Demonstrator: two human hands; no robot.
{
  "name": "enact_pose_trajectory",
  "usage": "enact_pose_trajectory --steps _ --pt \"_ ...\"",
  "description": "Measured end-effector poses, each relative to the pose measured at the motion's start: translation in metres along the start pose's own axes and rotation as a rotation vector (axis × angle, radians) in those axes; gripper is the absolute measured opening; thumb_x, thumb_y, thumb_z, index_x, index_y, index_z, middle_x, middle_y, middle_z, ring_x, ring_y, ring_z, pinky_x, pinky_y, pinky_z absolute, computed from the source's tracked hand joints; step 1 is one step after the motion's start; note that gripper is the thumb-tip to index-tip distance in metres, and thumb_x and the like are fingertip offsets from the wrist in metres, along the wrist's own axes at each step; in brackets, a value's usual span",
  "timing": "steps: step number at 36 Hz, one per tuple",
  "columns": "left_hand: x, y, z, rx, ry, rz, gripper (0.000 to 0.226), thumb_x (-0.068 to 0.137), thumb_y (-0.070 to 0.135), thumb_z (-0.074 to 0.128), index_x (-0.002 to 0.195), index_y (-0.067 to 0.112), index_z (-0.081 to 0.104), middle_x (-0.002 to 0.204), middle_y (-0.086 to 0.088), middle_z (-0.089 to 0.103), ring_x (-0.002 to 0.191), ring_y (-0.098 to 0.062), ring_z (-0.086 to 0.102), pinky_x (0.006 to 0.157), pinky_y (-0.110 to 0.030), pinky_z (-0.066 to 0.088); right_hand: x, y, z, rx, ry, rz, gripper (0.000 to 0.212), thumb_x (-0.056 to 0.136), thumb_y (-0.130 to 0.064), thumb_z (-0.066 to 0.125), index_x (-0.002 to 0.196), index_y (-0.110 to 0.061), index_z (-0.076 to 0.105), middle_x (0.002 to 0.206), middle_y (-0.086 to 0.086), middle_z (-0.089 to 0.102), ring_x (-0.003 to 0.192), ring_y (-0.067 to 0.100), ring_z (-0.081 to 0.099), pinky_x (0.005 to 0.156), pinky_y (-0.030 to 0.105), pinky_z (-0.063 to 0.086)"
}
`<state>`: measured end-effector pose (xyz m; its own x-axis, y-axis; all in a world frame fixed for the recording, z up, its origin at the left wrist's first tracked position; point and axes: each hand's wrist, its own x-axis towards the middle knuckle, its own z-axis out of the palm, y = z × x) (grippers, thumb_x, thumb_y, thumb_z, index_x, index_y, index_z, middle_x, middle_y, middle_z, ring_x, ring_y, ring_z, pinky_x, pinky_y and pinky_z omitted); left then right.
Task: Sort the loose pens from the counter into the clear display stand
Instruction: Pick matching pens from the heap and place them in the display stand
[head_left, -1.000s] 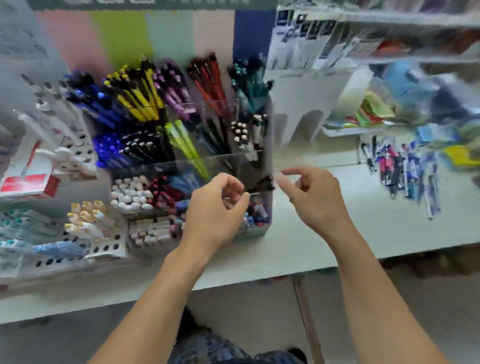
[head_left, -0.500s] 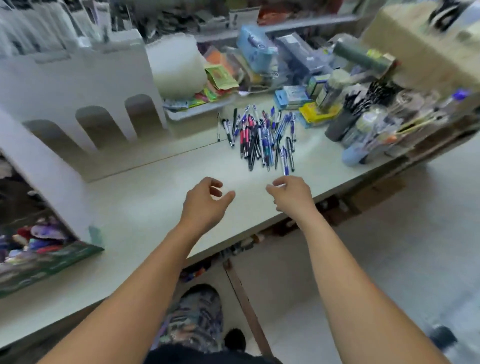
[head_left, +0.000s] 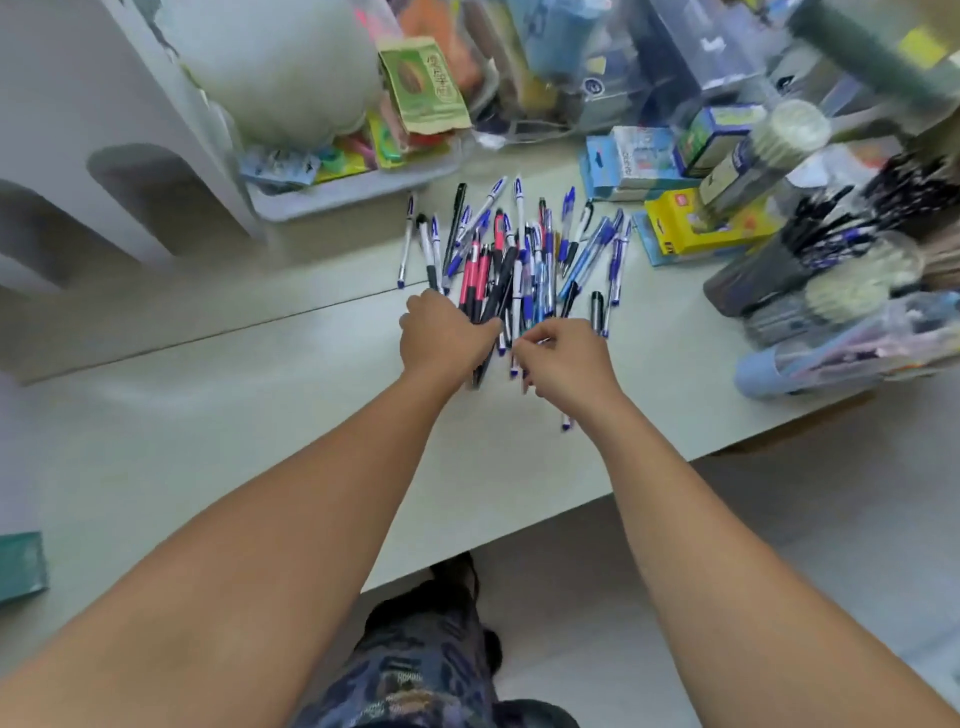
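Pens (head_left: 519, 260) are lying in a loose heap on the pale bench (head_left: 260, 415), blue, white, black and pink-red ones overlapping one another, most of them pointing away from the person. Both hands are reaching into the near edge of that heap. The left hand (head_left: 444, 340) is lying over the near ends of several dark pens, its fingers curling down onto them; whether it is actually gripping any is hard to tell. The right hand (head_left: 566, 358) is sitting just beside the left, its fingers curling around a few blue-and-white pens, whose tips are poking out on both sides of the palm. The two hands are almost touching.

Beyond the heap, a yellow box (head_left: 701, 223) and a blue carton (head_left: 634, 163) are sitting on the bench. Past the heap's far left corner, a grey tray (head_left: 353, 189) is holding colourful small packets. Right of the heap, dark cups of pens (head_left: 779, 265) are standing tilted in the wide-angle view. Left of the heap, a white arched rack (head_left: 104, 171) is rising from the bench.
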<state>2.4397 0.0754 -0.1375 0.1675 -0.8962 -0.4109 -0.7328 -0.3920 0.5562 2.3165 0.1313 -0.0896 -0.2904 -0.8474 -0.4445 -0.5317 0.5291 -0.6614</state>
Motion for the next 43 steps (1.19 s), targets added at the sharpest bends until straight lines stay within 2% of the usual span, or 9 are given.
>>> enact_pose_trajectory --steps 6,12,16,19,23,28,32,36,43 --pt "0.010 0.025 0.023 0.086 0.001 -0.016 0.089 0.074 0.037 0.086 0.138 0.001 0.036 0.133 -0.017 0.051 0.121 -0.035 0.055 0.097 -0.040 0.049 0.013 0.016 -0.011 0.002 0.008 -0.012 0.015 0.092 -0.025 0.064 0.077 -0.026 0.067 0.066 -0.002 0.069 0.065 0.022 0.070 0.063 0.037 0.059" --pt "0.009 0.033 0.022 0.152 -0.026 -0.047 0.062 0.085 0.011 0.074 0.135 0.000 0.040 0.128 -0.016 0.056 0.116 -0.032 0.059 0.087 -0.033 0.049 0.008 0.030 -0.015 0.053 -0.090 0.022 0.008 0.094 -0.022 0.064 0.091 -0.019 0.071 0.073 0.000 0.070 0.071 0.025 0.073 0.048 0.024 0.053" --pt "0.006 0.030 0.019 0.211 -0.056 -0.083 0.056 0.093 0.014 0.067 0.138 -0.005 0.040 0.125 -0.016 0.060 0.115 -0.033 0.061 0.076 -0.029 0.040 0.018 0.036 -0.019 0.045 -0.145 -0.005 0.007 0.093 -0.023 0.066 0.092 -0.020 0.072 0.081 0.003 0.073 0.075 0.022 0.073 0.061 0.030 0.058" --pt "0.003 0.029 0.011 0.212 -0.102 -0.110 0.032 0.096 0.015 0.063 0.120 -0.002 0.052 0.109 -0.016 0.061 0.099 -0.032 0.061 0.072 -0.030 0.040 0.029 0.036 -0.023 0.043 -0.192 -0.030 0.007 0.092 -0.024 0.066 0.089 -0.022 0.071 0.084 0.002 0.073 0.081 0.021 0.072 0.075 0.039 0.060" --pt "-0.013 0.026 0.001 -0.263 -0.227 -0.220 0.009 0.098 0.008 0.051 0.090 0.006 0.054 0.079 -0.013 0.052 0.064 -0.025 0.052 0.059 -0.032 0.044 0.041 0.036 -0.031 0.055 -0.286 -0.034 0.012 0.092 -0.024 0.066 0.081 -0.028 0.069 0.083 0.003 0.073 0.080 0.026 0.071 0.077 0.048 0.062" --pt "-0.046 0.024 -0.015 -0.981 -0.395 -0.533 0.013 0.092 -0.002 0.037 0.090 0.004 0.048 0.070 -0.009 0.050 0.048 -0.014 0.041 0.040 -0.020 0.036 0.046 0.031 -0.033 0.078 -0.389 -0.027 0.016 0.096 -0.021 0.062 0.084 -0.017 0.072 0.079 0.007 0.074 0.068 0.021 0.066 0.068 0.040 0.059" --pt "-0.078 0.018 -0.023 -1.156 -0.496 -0.577 0.020 0.094 0.003 0.035 0.108 0.005 0.049 0.066 -0.003 0.049 0.048 -0.011 0.036 0.039 -0.018 0.028 0.038 0.018 -0.029 0.320 -0.510 0.125 0.030 0.105 -0.028 0.053 0.103 -0.002 0.069 0.085 0.013 0.070 0.071 0.023 0.062 0.059 0.029 0.052" --pt "-0.109 0.009 -0.033 -1.259 -0.493 -0.527 0.010 0.102 0.011 0.045 0.110 0.009 0.050 0.064 0.002 0.044 0.047 -0.007 0.031 0.040 -0.016 0.024 0.028 0.004 -0.018 0.557 -0.645 0.267 0.046 0.107 -0.048 0.043 0.118 -0.009 0.064 0.095 0.012 0.074 0.083 0.028 0.073 0.082 0.041 0.062" --pt "-0.158 -0.015 -0.060 -1.108 -0.356 -0.369 0.019 0.094 0.010 0.066 0.113 0.008 0.065 0.061 0.007 0.042 0.049 -0.007 0.027 0.044 -0.017 0.024 -0.008 -0.032 -0.002 0.756 -0.848 0.080 0.029 0.108 -0.028 0.047 0.126 -0.010 0.060 0.100 0.016 0.067 0.083 0.032 0.061 0.067 0.040 0.050"
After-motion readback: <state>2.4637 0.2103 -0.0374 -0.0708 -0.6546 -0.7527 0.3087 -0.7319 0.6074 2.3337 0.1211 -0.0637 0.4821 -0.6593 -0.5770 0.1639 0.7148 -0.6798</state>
